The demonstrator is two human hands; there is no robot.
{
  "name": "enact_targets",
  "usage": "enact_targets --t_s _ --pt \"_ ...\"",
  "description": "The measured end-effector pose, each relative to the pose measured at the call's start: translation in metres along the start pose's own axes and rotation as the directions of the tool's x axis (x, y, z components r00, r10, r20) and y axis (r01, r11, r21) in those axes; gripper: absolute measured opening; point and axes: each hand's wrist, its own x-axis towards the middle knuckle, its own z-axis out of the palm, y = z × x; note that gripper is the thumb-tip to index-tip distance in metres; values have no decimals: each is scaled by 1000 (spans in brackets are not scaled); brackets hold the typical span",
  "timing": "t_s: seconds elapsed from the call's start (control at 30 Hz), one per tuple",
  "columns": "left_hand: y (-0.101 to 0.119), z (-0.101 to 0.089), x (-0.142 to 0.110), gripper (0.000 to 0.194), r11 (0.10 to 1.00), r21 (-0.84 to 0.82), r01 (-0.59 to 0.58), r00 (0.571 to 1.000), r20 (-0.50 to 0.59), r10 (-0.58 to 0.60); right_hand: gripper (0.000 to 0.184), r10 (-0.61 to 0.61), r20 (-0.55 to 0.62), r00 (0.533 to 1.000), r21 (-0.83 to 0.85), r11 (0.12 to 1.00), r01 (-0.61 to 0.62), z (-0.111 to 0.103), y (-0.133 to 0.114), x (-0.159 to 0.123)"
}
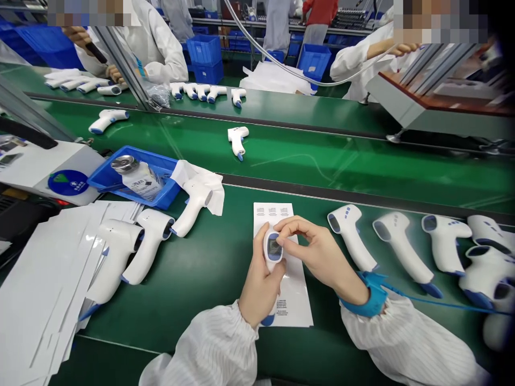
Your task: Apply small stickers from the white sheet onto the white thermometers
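Note:
My left hand (pixel 257 289) is wrapped round a white forehead thermometer (pixel 274 250), whose small grey screen with a blue surround faces me. My right hand (pixel 317 249) has its thumb and forefinger pinched together at the screen's right edge; whatever lies between the fingertips is too small to make out. Beneath both hands lies a white sheet of printed labels (pixel 295 300). A blue wrist strap (pixel 368 295) with a cord circles my right wrist. To the right stands a row of similar white thermometers (pixel 354 236).
More thermometers (pixel 147 244) lie at left beside a stack of white sheets (pixel 44 268). A blue tray (pixel 164 198) holds a bottle, with a white cloth (pixel 217 195) beside it. Beyond runs a green conveyor belt (pixel 301 161) carrying thermometers. Co-workers in white sleeves sit across.

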Motion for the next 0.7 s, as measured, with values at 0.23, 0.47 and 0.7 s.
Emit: enact_targets --t_s 0.23,0.47,0.7 --pt "7 2 -2 64 1000 22 22 1000 1 -22 7 -16 3 1000 -20 1000 16 1 0 3" --pt "6 1 -3 63 1000 15 18 1000 5 -18 8 -19 -5 1000 -20 1000 19 2 0 5" --pt "6 1 -2 63 1000 -1 26 999 21 -26 9 -23 -1 1000 -32 999 23 2 -2 5"
